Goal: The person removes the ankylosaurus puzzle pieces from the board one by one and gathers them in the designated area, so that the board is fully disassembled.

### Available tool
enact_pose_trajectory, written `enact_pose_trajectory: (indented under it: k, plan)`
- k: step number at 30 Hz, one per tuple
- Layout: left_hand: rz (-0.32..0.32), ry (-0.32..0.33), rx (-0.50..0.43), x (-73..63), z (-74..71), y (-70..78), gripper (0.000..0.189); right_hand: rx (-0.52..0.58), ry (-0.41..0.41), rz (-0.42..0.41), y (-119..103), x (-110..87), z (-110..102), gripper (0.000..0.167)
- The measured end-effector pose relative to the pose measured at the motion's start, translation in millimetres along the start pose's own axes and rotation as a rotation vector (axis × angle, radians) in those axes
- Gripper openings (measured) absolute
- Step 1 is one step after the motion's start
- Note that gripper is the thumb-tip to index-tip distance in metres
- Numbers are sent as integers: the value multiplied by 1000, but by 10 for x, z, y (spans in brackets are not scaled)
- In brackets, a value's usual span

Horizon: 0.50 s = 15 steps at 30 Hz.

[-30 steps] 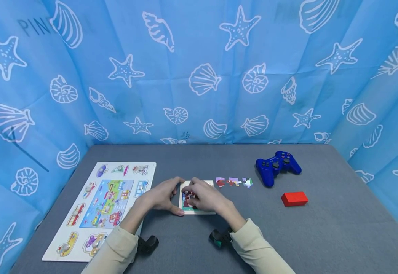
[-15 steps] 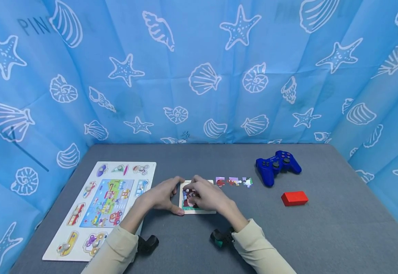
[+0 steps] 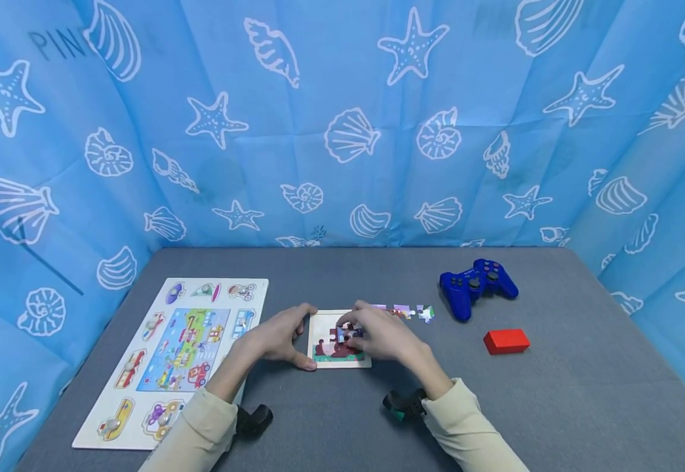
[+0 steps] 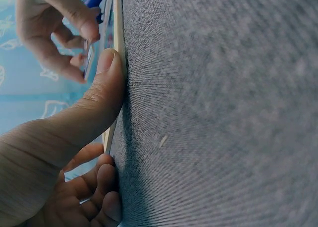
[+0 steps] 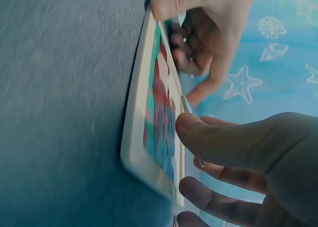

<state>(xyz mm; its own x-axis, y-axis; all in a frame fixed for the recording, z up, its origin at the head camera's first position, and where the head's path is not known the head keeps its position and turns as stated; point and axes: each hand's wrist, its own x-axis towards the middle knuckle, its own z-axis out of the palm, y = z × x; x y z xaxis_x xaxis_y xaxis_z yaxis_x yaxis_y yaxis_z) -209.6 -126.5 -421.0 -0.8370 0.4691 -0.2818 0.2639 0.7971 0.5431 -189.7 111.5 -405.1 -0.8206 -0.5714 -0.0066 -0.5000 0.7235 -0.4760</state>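
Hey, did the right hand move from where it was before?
Yes. The right hand moved right, closer to the red block, which stayed put.

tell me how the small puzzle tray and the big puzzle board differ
The small puzzle tray is smaller than the big puzzle board. The tray's picture has gaps; the board's central picture looks whole. The tray has a pale wooden rim; the board has knobbed pictures around its border. Both rest on the grey table.

Left hand [image 4: 64, 125], lower left: thumb touching pale frame [image 4: 118, 26] | right hand [image 4: 37, 28], upper left: pinches thin piece [image 4: 90, 60] | gray tabletop [image 4: 223, 108]: right | blue curtain [image 4: 10, 105]: left edge
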Motion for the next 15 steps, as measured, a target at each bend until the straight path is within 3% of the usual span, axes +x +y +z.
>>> enact_pose_trajectory:
  k: [15]
  plan:
    - [1,8,-3,-15,5,13,99,0,-17,65,337,-226,-164,29]
